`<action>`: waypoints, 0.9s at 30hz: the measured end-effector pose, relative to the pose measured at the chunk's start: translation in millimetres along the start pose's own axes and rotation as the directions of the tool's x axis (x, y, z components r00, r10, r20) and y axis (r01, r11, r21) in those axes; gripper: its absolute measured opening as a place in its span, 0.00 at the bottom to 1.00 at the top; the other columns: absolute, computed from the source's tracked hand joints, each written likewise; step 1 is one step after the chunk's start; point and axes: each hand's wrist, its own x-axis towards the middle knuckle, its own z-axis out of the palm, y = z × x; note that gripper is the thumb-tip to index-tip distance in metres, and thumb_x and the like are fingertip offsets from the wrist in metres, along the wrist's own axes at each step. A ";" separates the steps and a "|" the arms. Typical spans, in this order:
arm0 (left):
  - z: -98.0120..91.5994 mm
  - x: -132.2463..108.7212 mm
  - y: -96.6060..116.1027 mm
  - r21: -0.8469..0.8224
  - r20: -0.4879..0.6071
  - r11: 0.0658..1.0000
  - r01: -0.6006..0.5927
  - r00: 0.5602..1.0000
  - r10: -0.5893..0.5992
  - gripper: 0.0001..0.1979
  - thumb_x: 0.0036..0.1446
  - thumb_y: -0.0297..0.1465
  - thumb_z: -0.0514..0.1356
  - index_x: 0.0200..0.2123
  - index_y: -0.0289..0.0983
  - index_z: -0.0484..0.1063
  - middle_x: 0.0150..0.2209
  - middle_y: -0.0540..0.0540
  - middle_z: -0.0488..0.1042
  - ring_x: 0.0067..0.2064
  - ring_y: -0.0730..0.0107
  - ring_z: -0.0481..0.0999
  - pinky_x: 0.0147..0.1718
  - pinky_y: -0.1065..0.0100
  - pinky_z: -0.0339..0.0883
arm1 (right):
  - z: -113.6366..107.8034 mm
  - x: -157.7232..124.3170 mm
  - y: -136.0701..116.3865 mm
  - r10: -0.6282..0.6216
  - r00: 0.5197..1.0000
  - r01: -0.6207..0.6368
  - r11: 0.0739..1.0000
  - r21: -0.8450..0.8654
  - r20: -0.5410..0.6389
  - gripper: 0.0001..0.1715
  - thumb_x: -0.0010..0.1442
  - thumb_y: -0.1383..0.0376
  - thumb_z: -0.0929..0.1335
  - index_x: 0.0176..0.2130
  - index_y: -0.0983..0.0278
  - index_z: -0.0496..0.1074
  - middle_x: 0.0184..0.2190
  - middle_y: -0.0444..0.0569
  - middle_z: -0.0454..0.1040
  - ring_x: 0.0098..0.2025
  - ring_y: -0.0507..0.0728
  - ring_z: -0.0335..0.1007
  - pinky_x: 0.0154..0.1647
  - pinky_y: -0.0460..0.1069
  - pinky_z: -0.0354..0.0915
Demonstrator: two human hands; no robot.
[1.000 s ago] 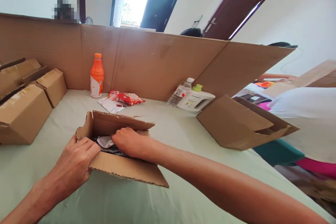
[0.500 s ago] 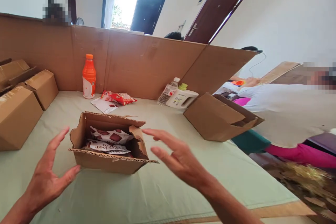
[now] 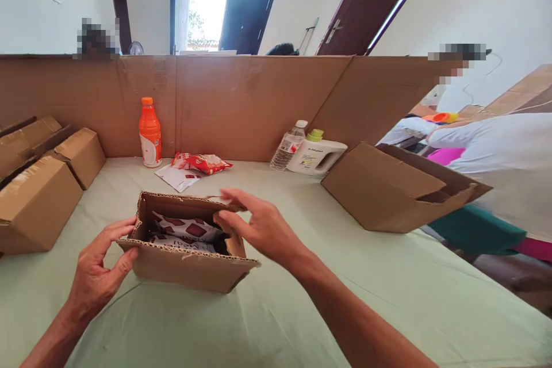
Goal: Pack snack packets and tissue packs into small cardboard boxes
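Observation:
An open cardboard box (image 3: 185,270) stands on the green cloth in front of me, with white and dark-red packets (image 3: 185,229) lying inside. My left hand (image 3: 101,267) is at the box's left end, thumb on the front edge and fingers against the left side. At the right end, my right hand (image 3: 263,224) has its thumb by the inner flap and its fingers over the back right corner, thumb and fingers apart. Behind the box lie a red packet (image 3: 207,163) and a white packet (image 3: 177,177).
An orange bottle (image 3: 150,135) stands by the cardboard wall (image 3: 259,103). A clear bottle (image 3: 288,146) and a white jug (image 3: 317,155) are further right, beside an open box (image 3: 379,190). Closed boxes (image 3: 38,201) sit left. A person in white (image 3: 509,155) is at the right.
Both hands have moved inward to the box, the left onto its left end and the right over its right end. The view has shifted a little.

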 end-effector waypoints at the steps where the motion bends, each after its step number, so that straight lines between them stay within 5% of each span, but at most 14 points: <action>1: 2.2 -1.2 1.1 -0.035 0.000 0.999 0.004 1.000 -0.004 0.11 0.65 0.30 0.60 0.50 0.42 0.75 0.53 0.42 0.80 0.57 0.59 0.79 0.56 0.55 0.75 | 4.8 11.3 2.9 0.043 0.998 -0.043 0.999 -0.006 0.045 0.16 0.66 0.58 0.64 0.41 0.62 0.78 0.38 0.50 0.82 0.38 0.59 0.76 0.41 0.52 0.69; 3: 4.2 -1.6 3.7 -0.083 0.004 0.996 -0.026 1.000 0.027 0.06 0.65 0.29 0.60 0.43 0.42 0.76 0.48 0.44 0.83 0.55 0.59 0.80 0.56 0.54 0.75 | 13.0 28.6 8.6 0.092 0.993 -0.092 0.996 0.001 0.068 0.19 0.65 0.59 0.62 0.26 0.62 0.72 0.23 0.45 0.75 0.27 0.55 0.68 0.32 0.49 0.63; 6: 3.0 1.6 5.7 -0.043 0.045 0.999 -0.001 0.999 0.003 0.07 0.66 0.31 0.59 0.41 0.43 0.78 0.45 0.46 0.83 0.53 0.60 0.81 0.53 0.57 0.76 | 15.2 30.6 13.6 0.104 0.993 -0.110 0.985 0.130 0.051 0.22 0.66 0.56 0.61 0.24 0.62 0.69 0.22 0.43 0.71 0.26 0.54 0.66 0.29 0.48 0.61; 9: 4.7 6.2 2.6 0.038 0.041 0.984 0.175 0.983 -0.177 0.12 0.64 0.40 0.61 0.48 0.44 0.76 0.45 0.47 0.83 0.48 0.61 0.82 0.49 0.60 0.76 | 5.0 3.5 16.1 0.049 0.995 -0.077 0.929 0.362 0.085 0.28 0.71 0.48 0.58 0.40 0.62 0.78 0.38 0.49 0.81 0.41 0.58 0.77 0.41 0.50 0.70; 11: 10.2 9.1 -1.1 0.009 -0.016 0.963 0.269 0.963 -0.269 0.21 0.63 0.44 0.63 0.56 0.44 0.71 0.49 0.45 0.80 0.51 0.60 0.80 0.52 0.59 0.75 | -2.0 -21.0 17.9 -0.057 0.993 0.004 0.889 0.457 0.103 0.33 0.71 0.43 0.56 0.55 0.59 0.75 0.54 0.52 0.79 0.56 0.62 0.74 0.55 0.55 0.70; 15: 21.3 16.0 -5.6 -0.001 -0.032 0.961 0.276 0.961 -0.276 0.23 0.65 0.43 0.59 0.62 0.46 0.66 0.59 0.43 0.72 0.57 0.61 0.74 0.54 0.58 0.71 | 2.1 -58.4 19.6 -0.214 0.971 0.174 0.940 0.292 0.111 0.30 0.71 0.47 0.61 0.66 0.55 0.65 0.65 0.53 0.69 0.70 0.64 0.60 0.68 0.63 0.59; 20: 21.1 26.3 -1.0 0.084 0.035 0.952 0.294 0.954 -0.298 0.21 0.64 0.45 0.59 0.57 0.45 0.72 0.48 0.46 0.77 0.41 0.66 0.75 0.41 0.64 0.74 | 26.7 -68.5 12.5 -0.097 0.990 0.112 0.982 0.153 -0.100 0.34 0.71 0.61 0.63 0.72 0.54 0.52 0.64 0.55 0.70 0.66 0.62 0.66 0.64 0.61 0.66; 23: 22.2 32.2 3.1 0.105 0.050 0.951 0.289 0.954 -0.296 0.22 0.64 0.42 0.58 0.59 0.45 0.71 0.55 0.42 0.73 0.48 0.62 0.76 0.40 0.63 0.75 | 35.4 -65.2 10.2 -0.060 0.984 0.086 0.985 0.146 -0.169 0.27 0.70 0.65 0.63 0.67 0.54 0.62 0.66 0.54 0.67 0.66 0.61 0.65 0.64 0.61 0.66; 27: 24.5 38.6 -1.6 0.132 0.162 0.959 0.249 0.949 -0.269 0.20 0.64 0.39 0.56 0.58 0.46 0.73 0.71 0.39 0.57 0.67 0.49 0.66 0.55 0.49 0.72 | 41.2 -65.1 15.2 -0.081 0.989 0.093 0.991 0.093 -0.124 0.19 0.72 0.65 0.60 0.54 0.57 0.76 0.66 0.55 0.68 0.68 0.64 0.64 0.65 0.64 0.65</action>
